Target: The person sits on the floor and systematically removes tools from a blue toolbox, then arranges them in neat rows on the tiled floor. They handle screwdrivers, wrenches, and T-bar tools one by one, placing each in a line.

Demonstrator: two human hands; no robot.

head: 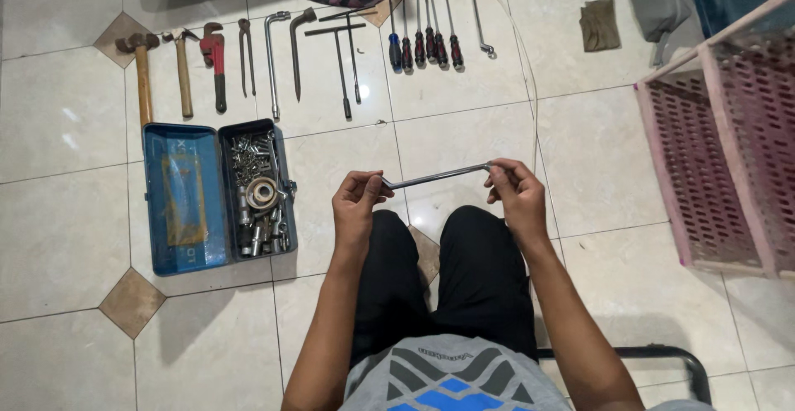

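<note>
Left hand (358,204): fingers pinched shut on left end of rod (437,177). Right hand (517,192): fingers closed on right end of same rod. Rod: thin, grey metal, held nearly level above knees (right end slightly higher), spanning gap between both hands, clear of floor (66,121).

Seated over black trousers (447,278), on pale tiled floor with brown diamond insets.

Left of left hand, near: blue toolbox (217,197), lid open flat. Right compartment filled with sockets (258,192) and small metal parts (individual pieces too small to tell apart).

Beyond toolbox, laid in a row on floor, handles toward viewer:
- hammer (141,67), wooden handle
- second hammer (182,67), just beside
- red pipe wrench (216,59)
- pincers (245,55)
- two L-wrenches (284,55)
- two T-wrenches (346,55)
- four screwdrivers (424,43) (one blue handle, rest dark with red)
- bent bar (479,18), far right of row

Well apart, right edge: pink crate (729,154), perforated walls. Above it, folded cloth (599,24) on floor.
</note>
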